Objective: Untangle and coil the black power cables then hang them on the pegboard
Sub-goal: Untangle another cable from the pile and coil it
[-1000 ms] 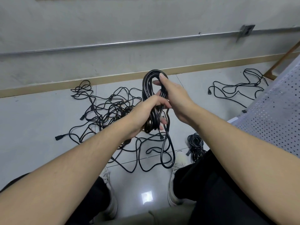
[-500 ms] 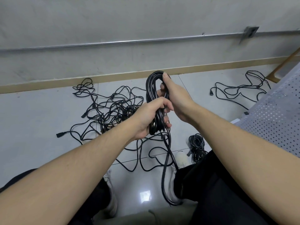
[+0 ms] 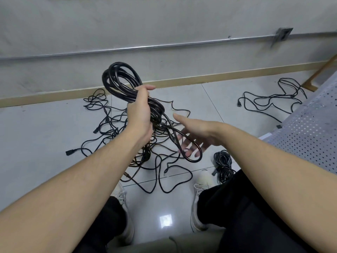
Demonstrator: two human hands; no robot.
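Observation:
My left hand (image 3: 139,110) grips a coiled black power cable (image 3: 120,79) around its middle, with the loops tilted up to the left. A loose tail loop (image 3: 191,148) of that cable hangs down in front of my right hand (image 3: 193,137). The right hand is spread flat with straight fingers, just right of the coil and behind the tail. A tangle of black cables (image 3: 113,125) lies on the floor beneath both hands. The white perforated pegboard (image 3: 310,136) leans in at the right edge.
A finished small coil (image 3: 223,161) lies on the tiles by my right shoe (image 3: 199,190). Another loose cable (image 3: 269,99) sprawls at the far right near a wooden frame (image 3: 317,73). The wall with a metal conduit (image 3: 164,46) runs behind.
My right hand has let go of the coil and dropped to the right, fingers spread. My left hand has tipped the coil from upright to slanted left, and the tail has swung up.

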